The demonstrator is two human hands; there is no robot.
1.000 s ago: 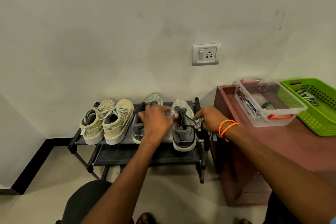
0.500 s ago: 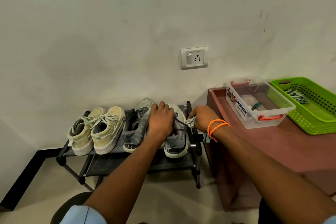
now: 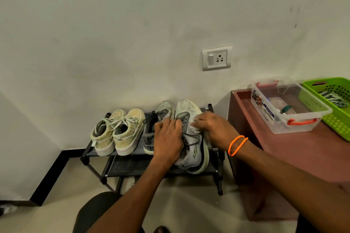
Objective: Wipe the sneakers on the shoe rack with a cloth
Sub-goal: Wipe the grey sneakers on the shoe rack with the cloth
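Note:
A low black shoe rack (image 3: 89,152) stands against the wall. On its top shelf sit a pair of yellowish sneakers (image 3: 121,131) at the left and a grey sneaker (image 3: 162,110) beside them. A second grey sneaker (image 3: 191,149) is tilted with its heel off the shelf toward me. My left hand (image 3: 167,141) grips this sneaker at its opening and laces. My right hand (image 3: 213,128) presses a small pale cloth (image 3: 195,127) against the sneaker's right side; most of the cloth is hidden under my fingers.
A reddish-brown low table (image 3: 295,157) stands right of the rack, carrying a clear plastic box (image 3: 284,104) with orange handles and a green basket (image 3: 335,104). A wall socket (image 3: 216,58) sits above the rack. My dark-clad knee (image 3: 98,212) is at the bottom.
The right grey sneaker has been pulled toward me and tilted, heel off the shelf. My right hand moved from beside the rack's post onto the sneaker's side with the cloth.

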